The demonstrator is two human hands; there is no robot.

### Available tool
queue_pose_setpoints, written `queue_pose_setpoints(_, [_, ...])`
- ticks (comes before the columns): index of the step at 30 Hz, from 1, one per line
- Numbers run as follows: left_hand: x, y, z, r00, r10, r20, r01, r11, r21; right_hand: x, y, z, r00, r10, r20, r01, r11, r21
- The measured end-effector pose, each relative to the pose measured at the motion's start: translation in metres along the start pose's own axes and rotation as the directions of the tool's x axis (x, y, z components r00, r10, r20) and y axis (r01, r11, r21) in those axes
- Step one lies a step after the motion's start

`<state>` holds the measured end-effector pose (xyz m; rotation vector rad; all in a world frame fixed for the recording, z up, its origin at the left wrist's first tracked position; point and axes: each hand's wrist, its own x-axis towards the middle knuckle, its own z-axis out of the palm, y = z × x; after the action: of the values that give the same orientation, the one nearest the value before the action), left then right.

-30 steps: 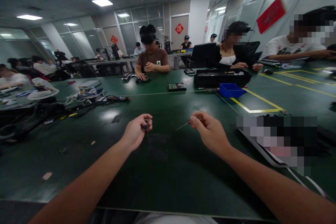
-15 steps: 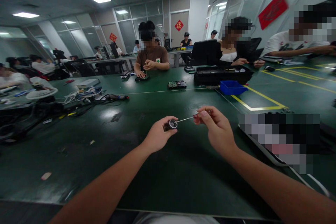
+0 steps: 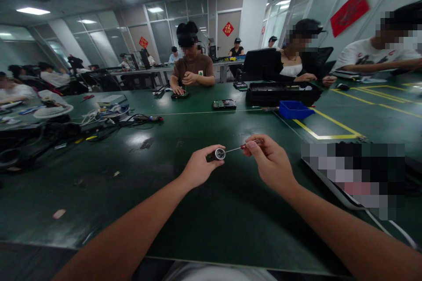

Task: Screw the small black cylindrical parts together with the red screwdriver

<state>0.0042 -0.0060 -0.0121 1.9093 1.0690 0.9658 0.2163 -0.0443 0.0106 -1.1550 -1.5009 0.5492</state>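
My left hand is closed around a small dark cylindrical part, whose round silvery end faces right; its exact kind I cannot make out. Between the thumb and fingers of my right hand is a screwdriver with a reddish handle. Its thin metal shaft points left, and the tip reaches the open round end of the cylinder. Whether the tip touches anything inside is too small to tell. Both hands are above the green table.
A blue bin stands before a black tray. A hard drive with a circuit board lies ahead. Cables and tools clutter the left. A blurred-out device lies right. Across the table a person works.
The screwdriver and my right hand have shifted slightly, and more of the red handle shows. The cylinder's round end is turned a little more toward me. The whole view has shifted slightly.
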Motion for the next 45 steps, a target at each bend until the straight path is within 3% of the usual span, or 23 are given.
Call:
queue_pose_setpoints(4, [0.000,0.000,-0.002,1.000,0.017,-0.002,-0.017,0.998,0.059,-0.001,-0.006,-0.003,0.999,-0.034,0.016,0.036,0.989,-0.144])
queue_pose_setpoints(9, [0.001,-0.003,-0.004,0.999,0.051,-0.012,-0.049,0.990,0.134,-0.001,-0.007,-0.004,0.990,-0.104,0.099,0.120,0.978,-0.171])
queue_pose_setpoints(15, [0.001,-0.004,-0.004,0.996,0.087,0.035,-0.091,0.980,0.179,-0.002,-0.005,-0.003,0.997,-0.029,0.073,0.044,0.975,-0.219])
queue_pose_setpoints(22, [0.001,-0.004,-0.004,0.996,0.086,-0.003,-0.084,0.987,0.139,0.002,0.007,0.004,0.991,0.131,0.000,-0.129,0.979,0.155])
queue_pose_setpoints(26, [0.001,-0.003,-0.005,0.987,0.158,0.028,-0.160,0.980,0.118,0.012,0.012,0.002,0.947,0.310,0.083,-0.311,0.825,0.472])
queue_pose_setpoints(28, [0.001,-0.002,-0.006,0.986,0.160,0.034,-0.163,0.979,0.121,0.015,0.013,0.000,0.941,0.329,0.086,-0.325,0.797,0.509])
queue_pose_setpoints(30, [0.001,-0.002,-0.005,0.988,0.146,0.039,-0.150,0.980,0.134,0.014,0.013,-0.001,0.962,0.272,0.029,-0.257,0.863,0.435])
queue_pose_setpoints(34, [0.001,-0.002,-0.005,0.992,0.123,0.035,-0.128,0.977,0.169,0.005,0.008,0.000,0.997,0.077,-0.024,-0.074,0.993,0.096])
queue_pose_setpoints(37, [0.002,-0.002,-0.005,0.991,0.130,0.036,-0.135,0.972,0.194,0.000,0.004,0.000,1.000,-0.007,0.025,0.007,0.999,-0.038])
queue_pose_setpoints(45, [0.002,-0.004,-0.006,0.990,0.136,0.043,-0.143,0.963,0.227,0.000,0.003,0.000,0.990,-0.061,0.128,0.080,0.984,-0.156])
